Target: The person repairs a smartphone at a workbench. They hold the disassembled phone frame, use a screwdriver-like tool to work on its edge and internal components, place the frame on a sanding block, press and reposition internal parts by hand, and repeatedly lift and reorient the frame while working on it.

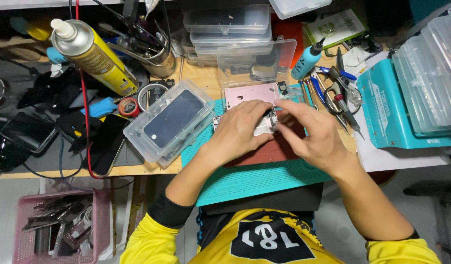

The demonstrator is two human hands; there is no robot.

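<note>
My left hand and my right hand meet over a small silver phone frame, both gripping it above a red-brown pad on a teal work mat. My fingers hide most of the frame. Just behind the hands a pink phone back housing lies flat. A clear plastic case holding a black phone screen sits to the left of my left hand.
A yellow spray can, a metal cup of tools, stacked clear boxes, a teal squeeze bottle, tweezers and pliers, a teal machine and a pink basket on the floor surround the mat.
</note>
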